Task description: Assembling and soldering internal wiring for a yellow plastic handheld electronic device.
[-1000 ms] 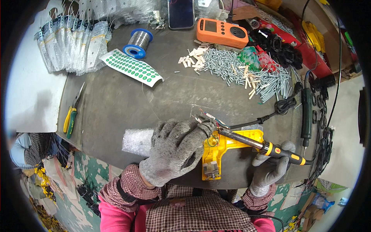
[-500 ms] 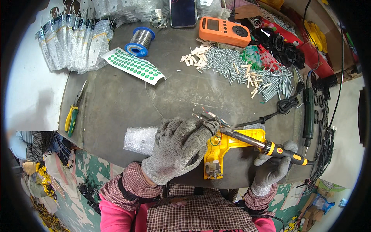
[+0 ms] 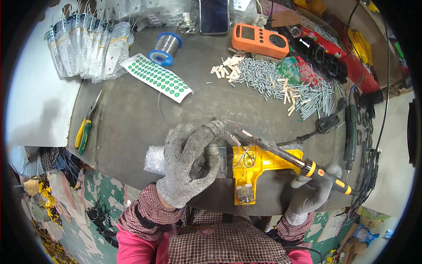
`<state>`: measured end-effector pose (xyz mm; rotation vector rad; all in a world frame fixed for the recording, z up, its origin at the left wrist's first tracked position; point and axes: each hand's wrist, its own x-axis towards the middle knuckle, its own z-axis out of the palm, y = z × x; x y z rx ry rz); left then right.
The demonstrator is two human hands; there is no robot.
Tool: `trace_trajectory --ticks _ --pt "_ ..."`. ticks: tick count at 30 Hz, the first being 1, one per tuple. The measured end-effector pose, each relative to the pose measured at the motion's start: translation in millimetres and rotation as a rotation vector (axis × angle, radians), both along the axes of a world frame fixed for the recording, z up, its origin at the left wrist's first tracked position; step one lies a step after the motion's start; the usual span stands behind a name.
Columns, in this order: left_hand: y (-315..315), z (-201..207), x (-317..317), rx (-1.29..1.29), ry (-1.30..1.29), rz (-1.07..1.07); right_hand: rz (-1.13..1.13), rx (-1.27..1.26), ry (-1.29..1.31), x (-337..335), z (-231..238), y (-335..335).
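Note:
My right hand (image 3: 314, 189), in a grey glove, grips the black-and-yellow handle of a soldering iron (image 3: 291, 159). Its metal shaft points up and left, and its tip is close to thin wires with bare ends (image 3: 237, 137). My left hand (image 3: 189, 163), also gloved, has curled fingers; a thin strand of solder wire (image 3: 163, 115) runs to it and seems pinched at the fingertips, the thumb standing apart below. Between the hands lies a yellow pistol-shaped plastic housing (image 3: 274, 161), with wires inside and a metal block (image 3: 245, 192) at its lower end. Bubble wrap (image 3: 154, 159) sits partly behind my left hand.
A solder spool (image 3: 168, 44), a sheet of green round stickers (image 3: 156, 75), a phone (image 3: 214, 16) and an orange meter (image 3: 259, 40) lie at the back. Screws (image 3: 259, 75) are heaped at right, near a green electric screwdriver (image 3: 350, 132). Cutting pliers (image 3: 85, 127) lie at left.
My left hand has drawn left and away from the wire ends, baring more of the yellow housing. The soldering iron stays in my right hand, its tip near the wires. The whole view has shifted slightly.

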<state>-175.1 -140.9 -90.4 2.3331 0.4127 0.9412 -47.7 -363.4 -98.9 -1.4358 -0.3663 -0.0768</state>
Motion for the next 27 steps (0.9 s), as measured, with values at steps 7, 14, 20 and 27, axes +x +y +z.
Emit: trace_trajectory --ticks 7,14,20,27 --pt "3.6 -5.2 1.4 0.026 -0.014 -0.043 0.105 0.058 0.012 -13.2 9.3 27.2" --pt "3.7 -2.1 0.5 0.017 0.004 -0.031 0.178 0.046 0.014 -12.3 6.6 29.9" --pt "3.9 -1.4 0.8 0.015 0.056 -0.030 0.119 0.072 0.048 -11.0 3.6 29.9" --pt "4.3 -5.6 0.7 0.039 -0.008 -0.026 0.200 0.029 -0.015 -6.9 3.4 28.1"
